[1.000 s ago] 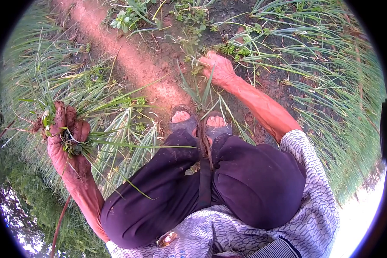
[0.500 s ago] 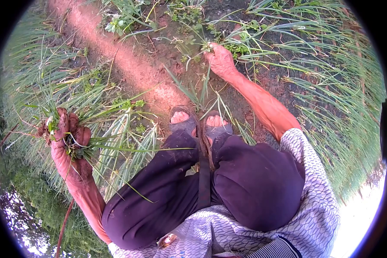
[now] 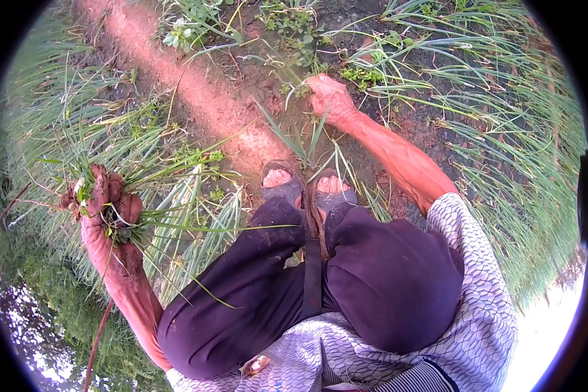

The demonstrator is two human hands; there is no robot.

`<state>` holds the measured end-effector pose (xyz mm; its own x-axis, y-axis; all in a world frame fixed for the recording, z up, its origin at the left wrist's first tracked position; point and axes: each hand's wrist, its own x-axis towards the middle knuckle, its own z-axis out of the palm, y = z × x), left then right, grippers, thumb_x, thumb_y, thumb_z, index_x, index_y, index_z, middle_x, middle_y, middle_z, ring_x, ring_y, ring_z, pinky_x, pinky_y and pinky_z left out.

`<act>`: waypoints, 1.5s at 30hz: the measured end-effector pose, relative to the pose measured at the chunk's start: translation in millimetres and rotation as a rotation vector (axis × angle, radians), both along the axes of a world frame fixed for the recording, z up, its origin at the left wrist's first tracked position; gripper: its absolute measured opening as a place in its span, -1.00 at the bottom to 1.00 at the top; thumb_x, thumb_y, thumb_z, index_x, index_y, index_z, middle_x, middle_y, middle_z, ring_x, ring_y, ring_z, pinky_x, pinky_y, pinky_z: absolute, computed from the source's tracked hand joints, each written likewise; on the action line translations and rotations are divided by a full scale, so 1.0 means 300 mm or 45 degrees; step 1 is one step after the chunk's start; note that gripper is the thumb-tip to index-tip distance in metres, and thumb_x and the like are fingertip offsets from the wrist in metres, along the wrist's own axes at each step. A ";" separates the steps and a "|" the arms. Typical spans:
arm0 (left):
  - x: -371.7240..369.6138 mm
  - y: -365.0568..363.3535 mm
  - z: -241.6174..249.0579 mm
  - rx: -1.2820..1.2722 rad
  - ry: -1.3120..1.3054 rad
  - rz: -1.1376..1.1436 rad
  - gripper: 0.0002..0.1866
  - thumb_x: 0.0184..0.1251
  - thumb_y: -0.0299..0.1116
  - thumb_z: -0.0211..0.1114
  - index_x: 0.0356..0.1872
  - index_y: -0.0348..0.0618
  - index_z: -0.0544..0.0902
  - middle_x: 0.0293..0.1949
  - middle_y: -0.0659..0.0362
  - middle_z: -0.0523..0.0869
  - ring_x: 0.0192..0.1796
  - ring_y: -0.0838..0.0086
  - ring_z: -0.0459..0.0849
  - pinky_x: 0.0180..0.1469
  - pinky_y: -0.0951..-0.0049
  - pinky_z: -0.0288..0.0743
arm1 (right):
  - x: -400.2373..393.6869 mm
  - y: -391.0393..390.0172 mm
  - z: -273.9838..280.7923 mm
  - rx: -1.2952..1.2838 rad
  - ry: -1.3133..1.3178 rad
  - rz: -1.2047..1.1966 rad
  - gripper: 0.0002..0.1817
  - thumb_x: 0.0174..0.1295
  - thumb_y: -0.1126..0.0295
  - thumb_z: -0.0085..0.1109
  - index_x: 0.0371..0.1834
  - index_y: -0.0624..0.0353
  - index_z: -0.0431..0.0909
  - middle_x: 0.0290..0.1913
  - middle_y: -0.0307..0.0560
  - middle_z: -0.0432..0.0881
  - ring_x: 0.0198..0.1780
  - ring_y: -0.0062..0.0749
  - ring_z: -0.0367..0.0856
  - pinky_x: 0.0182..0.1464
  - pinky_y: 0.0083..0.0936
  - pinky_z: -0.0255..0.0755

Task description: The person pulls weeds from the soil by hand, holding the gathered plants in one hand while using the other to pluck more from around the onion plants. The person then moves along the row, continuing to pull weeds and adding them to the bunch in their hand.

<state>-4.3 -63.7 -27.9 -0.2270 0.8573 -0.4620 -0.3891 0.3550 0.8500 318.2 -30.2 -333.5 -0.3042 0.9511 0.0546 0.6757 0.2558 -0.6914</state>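
Plant bunch, clenched in the left hand, out at the left above the green rows. Fingers wrapped firmly around the stems, muddy roots poking out on the outer side, long blades trailing across towards the dark trousers.

Now over to the right hand: just drawn back a touch towards the sandals, away from the slightly farther reach of half a second ago. Low at the soil, fingers curled inward, tips right beside a small sprig. Pinched, or merely brushed? Cannot tell, with the back of the hand turned up over the fingertips. For the work in hand, probably a small tug or a change of grip at ground level, with no sign of anything added to the bunch.

Against the frame of one second ago: nearly back to the same spot on the right, after a short reach outward and back. Hardly any shift on the left; same load, same clench. No visible change at the bright green seedlings, still near the knuckles, nor at the leafy patch farther up.
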 end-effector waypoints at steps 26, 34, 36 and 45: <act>0.057 0.015 0.009 -0.120 0.074 0.124 -0.64 0.16 -0.46 0.23 0.01 -0.23 0.44 -0.42 0.25 0.42 -0.61 0.64 0.19 -0.59 0.64 0.04 | -0.009 0.192 0.066 -0.849 0.621 -0.223 -0.73 0.06 0.36 0.15 -0.17 0.21 0.56 -0.33 -0.21 0.61 -0.33 -0.59 0.54 -0.23 -0.60 0.42; 0.041 0.012 0.012 -0.192 0.168 0.114 -0.61 0.13 -0.43 0.27 0.02 -0.18 0.47 -0.27 0.23 0.57 -0.42 0.61 0.48 -0.50 0.63 0.27 | -0.106 0.300 0.190 -0.877 -0.211 0.294 -0.65 -0.15 0.16 0.17 -0.33 0.16 0.62 -0.51 -0.01 0.58 -0.40 -0.31 0.55 -0.31 -0.37 0.40; 0.037 0.009 0.012 -0.219 0.179 0.125 -0.61 0.13 -0.43 0.27 0.02 -0.17 0.47 -0.25 0.23 0.58 -0.39 0.60 0.51 -0.48 0.63 0.29 | -0.144 0.296 0.221 -0.842 -0.458 0.339 -0.68 -0.14 0.20 0.15 -0.36 0.17 0.62 -0.51 0.06 0.58 -0.41 -0.22 0.56 -0.32 -0.32 0.41; 0.054 -0.006 0.026 -0.283 0.309 0.200 -0.60 0.09 -0.43 0.32 0.00 -0.07 0.50 -0.07 0.31 0.63 -0.09 0.52 0.61 -0.29 0.51 0.48 | -0.179 0.237 0.181 -0.109 -0.674 0.783 -0.85 -0.09 0.47 0.07 -0.48 0.25 0.61 -0.50 0.15 0.60 -0.37 -0.01 0.63 -0.33 -0.22 0.54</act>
<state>11.9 -65.4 -20.0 -0.4736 0.6883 -0.5495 -0.2500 0.4932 0.8332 264.5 40.9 -279.1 -0.7384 0.6002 -0.3076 0.6743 0.6482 -0.3539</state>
